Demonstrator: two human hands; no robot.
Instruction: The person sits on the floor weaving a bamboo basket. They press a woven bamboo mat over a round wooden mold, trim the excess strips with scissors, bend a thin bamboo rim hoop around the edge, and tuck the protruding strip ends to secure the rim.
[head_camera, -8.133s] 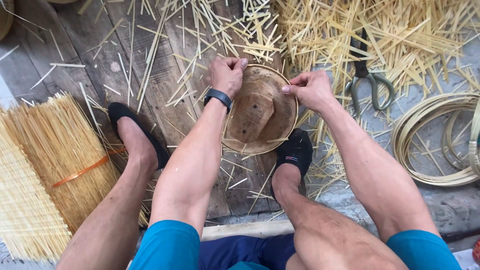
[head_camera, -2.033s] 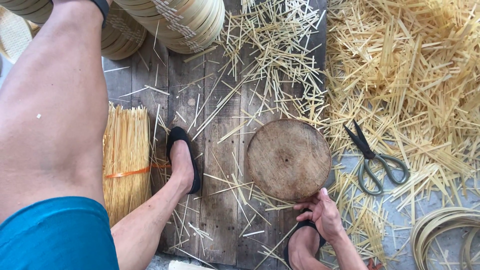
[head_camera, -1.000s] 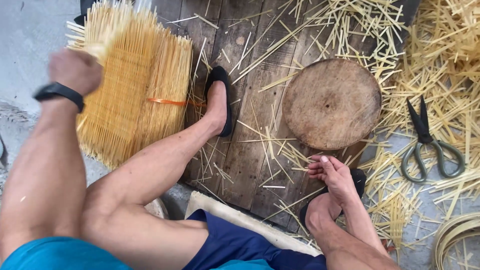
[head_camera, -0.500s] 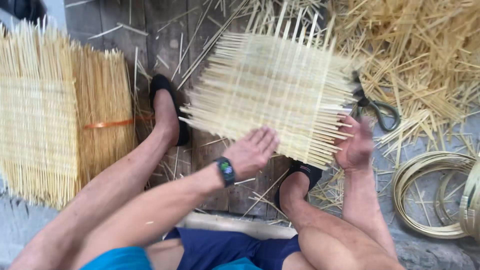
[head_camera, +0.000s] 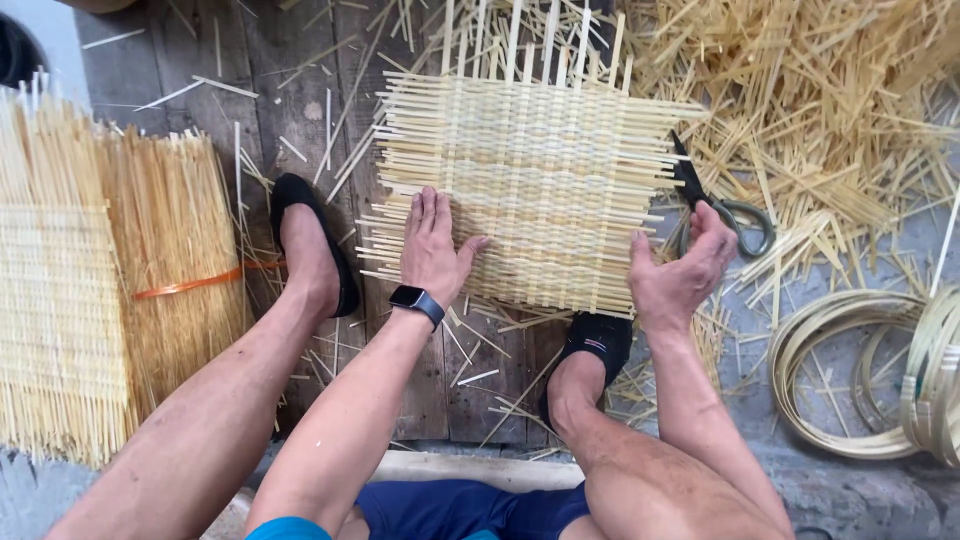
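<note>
A square woven mat of pale bamboo strips (head_camera: 535, 185) lies flat on the dark wooden boards in front of me, loose strip ends sticking out on all sides. My left hand (head_camera: 432, 248) rests palm down on the mat's near left corner, fingers spread; a black watch is on that wrist. My right hand (head_camera: 680, 270) curls around the mat's near right edge, thumb on top. My two feet in black slippers sit on either side below the mat.
Black-handled scissors (head_camera: 718, 205) lie just right of the mat, partly under it. Heaps of loose bamboo strips (head_camera: 830, 110) fill the right. Coiled bamboo hoops (head_camera: 865, 370) sit at the lower right. A tied strip bundle (head_camera: 175, 260) and another woven mat (head_camera: 50, 290) lie left.
The woven mat was brought in from the left and now lies flat over the round wooden block, hiding it. My left hand has pressed flat on it and my right hand has taken its edge.
</note>
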